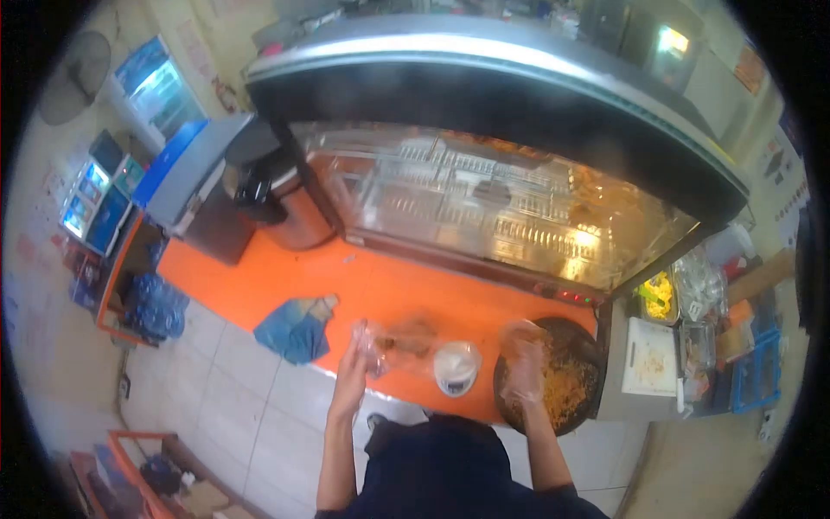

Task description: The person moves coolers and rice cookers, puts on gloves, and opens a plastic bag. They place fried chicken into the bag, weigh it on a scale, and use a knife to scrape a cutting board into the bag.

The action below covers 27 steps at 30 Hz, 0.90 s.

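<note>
My left hand [350, 372] is raised over the front edge of the orange counter, its fingers closed on a thin clear plastic bag [406, 342]. Something brownish shows in or behind the bag, too blurred to name. My right hand [525, 376], in what looks like a clear plastic glove, is over the left side of a wide dark pan [588, 336]. Motion smears its fingers, so what they hold is hidden. Loose orange-brown food [566, 389] lies in the pan. Between my hands stands a small white kitchen scale [456, 378] with something white on top.
Behind the orange counter [380, 290] stands a lit glass display case [484, 203]. A blue cloth [294, 333] lies by the front edge at left. To the right are a white cutting board [650, 356], a knife [679, 394] and a tray of yellow food [657, 294].
</note>
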Each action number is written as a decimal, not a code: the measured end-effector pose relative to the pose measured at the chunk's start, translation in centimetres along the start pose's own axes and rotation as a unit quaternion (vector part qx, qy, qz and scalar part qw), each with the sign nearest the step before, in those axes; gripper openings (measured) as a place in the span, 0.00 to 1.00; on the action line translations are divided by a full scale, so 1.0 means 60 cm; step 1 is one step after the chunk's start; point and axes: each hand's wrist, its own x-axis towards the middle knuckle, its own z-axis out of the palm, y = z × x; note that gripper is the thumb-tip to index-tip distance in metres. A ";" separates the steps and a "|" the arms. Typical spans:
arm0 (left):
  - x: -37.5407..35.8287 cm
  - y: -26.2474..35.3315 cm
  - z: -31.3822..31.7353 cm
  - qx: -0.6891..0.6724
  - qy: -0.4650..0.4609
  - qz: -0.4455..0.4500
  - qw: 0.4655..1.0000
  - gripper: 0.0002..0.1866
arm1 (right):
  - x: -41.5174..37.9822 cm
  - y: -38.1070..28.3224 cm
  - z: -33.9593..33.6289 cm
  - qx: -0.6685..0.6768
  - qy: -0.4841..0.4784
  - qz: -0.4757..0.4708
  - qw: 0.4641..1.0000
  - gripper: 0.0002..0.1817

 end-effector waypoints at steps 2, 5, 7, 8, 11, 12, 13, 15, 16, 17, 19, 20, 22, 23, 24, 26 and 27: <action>-0.005 -0.007 0.001 -0.017 0.002 -0.004 1.000 0.28 | 0.117 -0.147 0.039 0.366 -0.143 0.054 0.918 0.18; 0.002 -0.025 -0.001 -0.023 0.010 0.022 0.999 0.30 | 0.148 -0.163 0.224 0.304 -0.329 -0.056 0.892 0.19; -0.009 -0.030 0.000 -0.022 0.012 -0.002 1.000 0.30 | 0.145 -0.184 0.282 0.048 -0.389 -0.180 0.902 0.20; -0.012 -0.032 -0.001 -0.021 0.010 -0.014 1.000 0.31 | 0.139 -0.198 0.295 -0.106 -0.387 -0.224 0.888 0.20; -0.025 -0.035 -0.002 -0.025 0.044 -0.001 0.999 0.37 | 0.163 -0.236 0.310 -0.301 -0.444 -0.225 0.813 0.22; -0.027 -0.031 -0.004 -0.046 0.051 -0.005 0.998 0.37 | 0.169 -0.236 0.313 -0.313 -0.451 -0.229 0.804 0.23; -0.030 -0.025 -0.010 -0.069 0.059 -0.009 0.996 0.38 | 0.175 -0.231 0.316 -0.314 -0.455 -0.236 0.799 0.23; -0.027 -0.028 -0.026 -0.075 0.087 0.022 0.993 0.30 | 0.192 -0.220 0.310 -0.288 -0.456 -0.252 0.803 0.24; -0.025 -0.028 -0.038 -0.077 0.083 0.025 0.993 0.30 | 0.200 -0.214 0.301 -0.269 -0.456 -0.261 0.807 0.25; -0.022 -0.024 -0.053 -0.079 0.083 0.030 0.993 0.30 | 0.211 -0.207 0.291 -0.250 -0.459 -0.268 0.809 0.26; -0.013 -0.007 -0.093 -0.082 0.051 0.076 0.992 0.29 | 0.235 -0.197 0.254 -0.235 -0.482 -0.260 0.803 0.27; -0.005 0.008 -0.105 -0.069 0.068 0.080 0.992 0.29 | 0.247 -0.191 0.232 -0.235 -0.499 -0.247 0.797 0.27; 0.019 0.045 -0.116 -0.043 0.100 0.087 0.990 0.28 | 0.269 -0.199 0.180 -0.244 -0.539 -0.187 0.784 0.29; 0.031 0.057 -0.115 -0.021 0.101 0.088 0.991 0.28 | 0.277 -0.214 0.152 -0.247 -0.556 -0.152 0.779 0.29; 0.045 0.068 -0.112 0.001 0.102 0.089 0.991 0.28 | 0.284 -0.259 0.113 -0.232 -0.572 -0.104 0.780 0.30; 0.058 0.072 -0.112 0.033 0.089 0.090 0.991 0.28 | 0.289 -0.338 0.048 -0.178 -0.601 -0.015 0.779 0.32; 0.068 0.069 -0.115 0.045 0.073 0.093 0.992 0.28 | 0.287 -0.353 0.039 -0.138 -0.611 0.026 0.779 0.33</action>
